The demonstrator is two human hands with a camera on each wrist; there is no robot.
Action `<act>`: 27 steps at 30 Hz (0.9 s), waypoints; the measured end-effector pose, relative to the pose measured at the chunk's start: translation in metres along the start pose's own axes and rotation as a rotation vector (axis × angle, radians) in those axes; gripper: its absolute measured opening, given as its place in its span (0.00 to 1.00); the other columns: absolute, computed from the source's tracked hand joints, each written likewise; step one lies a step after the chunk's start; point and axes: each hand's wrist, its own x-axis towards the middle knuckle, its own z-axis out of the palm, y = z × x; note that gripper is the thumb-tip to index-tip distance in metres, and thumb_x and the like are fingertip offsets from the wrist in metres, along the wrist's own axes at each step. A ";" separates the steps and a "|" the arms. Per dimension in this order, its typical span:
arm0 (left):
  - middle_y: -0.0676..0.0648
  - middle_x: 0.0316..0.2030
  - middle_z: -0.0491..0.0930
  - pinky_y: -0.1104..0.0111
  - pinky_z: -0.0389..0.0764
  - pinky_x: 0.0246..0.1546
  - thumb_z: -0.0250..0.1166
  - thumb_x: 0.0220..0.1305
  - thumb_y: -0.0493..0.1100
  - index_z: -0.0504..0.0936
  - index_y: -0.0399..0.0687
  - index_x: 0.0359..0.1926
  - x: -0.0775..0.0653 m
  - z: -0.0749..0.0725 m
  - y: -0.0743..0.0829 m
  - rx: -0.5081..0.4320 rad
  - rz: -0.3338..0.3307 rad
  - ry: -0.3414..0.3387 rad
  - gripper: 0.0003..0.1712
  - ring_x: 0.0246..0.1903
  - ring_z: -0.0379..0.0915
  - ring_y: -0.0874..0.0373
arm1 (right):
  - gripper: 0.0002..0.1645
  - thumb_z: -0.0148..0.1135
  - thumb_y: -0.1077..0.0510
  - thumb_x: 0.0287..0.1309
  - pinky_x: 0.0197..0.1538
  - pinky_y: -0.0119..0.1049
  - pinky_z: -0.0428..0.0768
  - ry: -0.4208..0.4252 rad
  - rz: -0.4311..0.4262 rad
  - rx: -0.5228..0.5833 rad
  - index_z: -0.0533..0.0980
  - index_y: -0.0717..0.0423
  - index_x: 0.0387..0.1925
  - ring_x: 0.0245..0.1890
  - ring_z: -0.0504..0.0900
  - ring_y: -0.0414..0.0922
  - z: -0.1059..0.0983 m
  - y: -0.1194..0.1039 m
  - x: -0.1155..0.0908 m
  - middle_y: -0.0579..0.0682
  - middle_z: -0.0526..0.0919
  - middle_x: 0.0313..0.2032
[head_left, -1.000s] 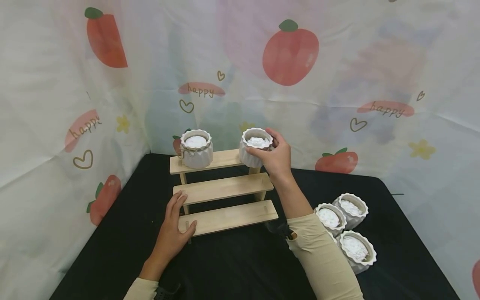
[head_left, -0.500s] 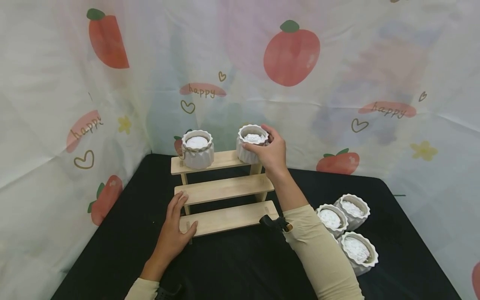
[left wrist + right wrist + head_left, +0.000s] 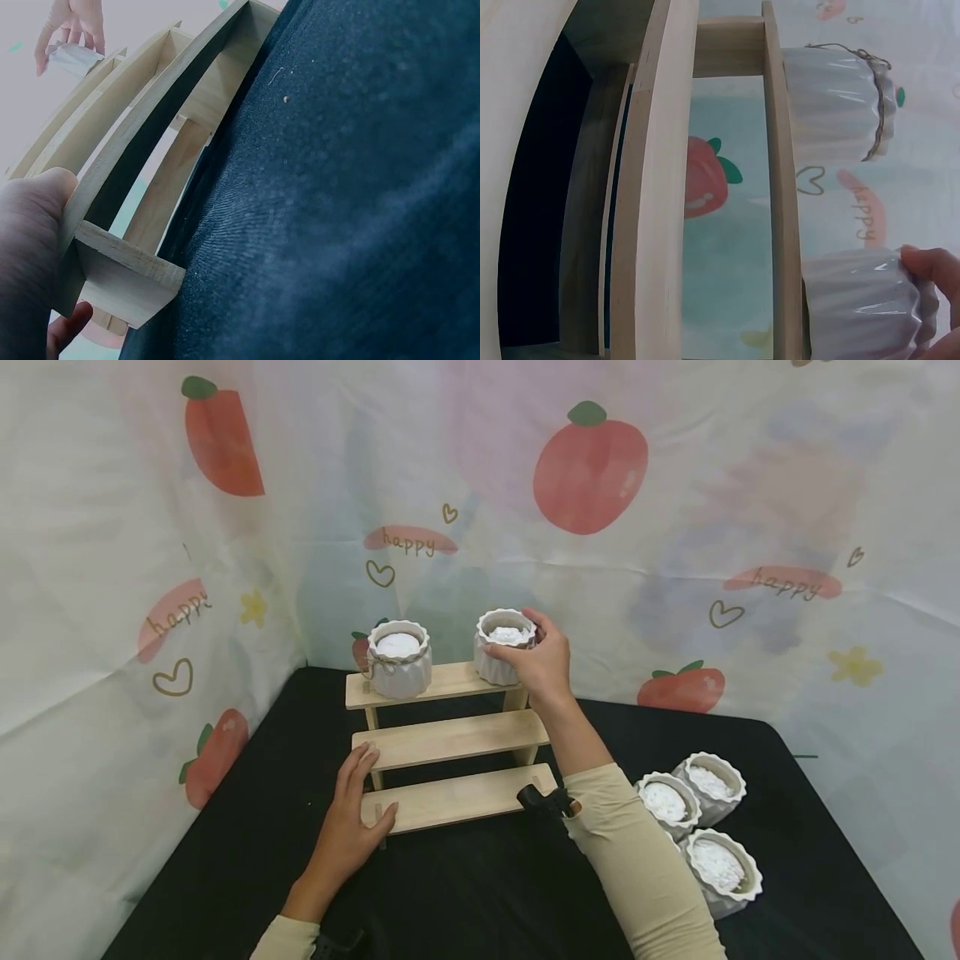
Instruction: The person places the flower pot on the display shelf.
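Note:
A three-tier wooden display stand (image 3: 453, 739) sits on the black-covered table. My left hand (image 3: 345, 827) grips its left end; the left wrist view shows the thumb (image 3: 52, 187) on the lowest board and a fingertip (image 3: 69, 324) around the end. At the right end of the top tier, my right hand (image 3: 547, 668) holds a white scalloped pot (image 3: 493, 664) by its rim, thumb in front and fingers behind. In the right wrist view this pot (image 3: 859, 304) stands against the top board. A matching pot with twine around its neck (image 3: 401, 675) occupies the top tier's left end.
Several more white pots (image 3: 723, 881) with white filling cluster on the table at the right, partly hidden behind the right sleeve (image 3: 637, 852). A fruit-printed curtain (image 3: 480, 460) encloses the back and left sides. Both lower tiers are bare wood.
My right hand has shifted the pot slightly left and back along the top tier, then stayed nearly still. My left hand keeps its place on the stand. The head view has drifted a little.

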 end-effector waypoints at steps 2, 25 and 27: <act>0.46 0.80 0.49 0.53 0.69 0.61 0.78 0.56 0.34 0.57 0.51 0.81 -0.001 0.001 -0.001 0.004 0.003 0.003 0.56 0.75 0.52 0.44 | 0.52 0.82 0.67 0.47 0.61 0.40 0.75 -0.005 0.010 0.002 0.68 0.60 0.73 0.61 0.74 0.48 0.001 0.001 0.000 0.56 0.75 0.64; 0.45 0.80 0.49 0.72 0.60 0.65 0.78 0.56 0.33 0.58 0.49 0.80 0.000 0.000 0.001 -0.001 0.003 0.001 0.55 0.75 0.52 0.44 | 0.56 0.82 0.58 0.51 0.66 0.43 0.70 -0.062 -0.033 -0.097 0.61 0.56 0.77 0.65 0.70 0.49 -0.003 0.010 0.003 0.55 0.71 0.67; 0.45 0.80 0.49 0.75 0.57 0.66 0.78 0.56 0.33 0.58 0.49 0.80 0.000 0.000 0.001 -0.003 -0.003 0.000 0.56 0.75 0.52 0.44 | 0.57 0.83 0.58 0.51 0.66 0.43 0.69 -0.063 -0.040 -0.103 0.60 0.55 0.78 0.65 0.70 0.49 -0.002 0.010 0.003 0.55 0.71 0.68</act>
